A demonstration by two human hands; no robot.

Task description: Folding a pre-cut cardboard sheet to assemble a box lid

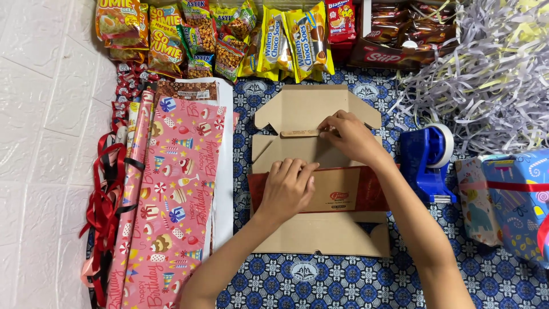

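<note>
A flat brown cardboard box (311, 111) lies unfolded on a blue patterned cloth, its printed red side (374, 189) showing in the middle. My left hand (289, 189) presses palm-down on the box's middle fold. My right hand (351, 134) is further back, fingertips pinching a narrow flap or strip near the box's upper panel. Neither hand lifts anything off the cloth.
Pink birthday wrapping paper (171, 200) and red ribbons (106, 212) lie at the left. Snack packets (229, 34) line the back edge. A blue tape dispenser (426, 157) stands right of the box, shredded paper (492, 74) behind it, wrapped gifts (509, 200) at far right.
</note>
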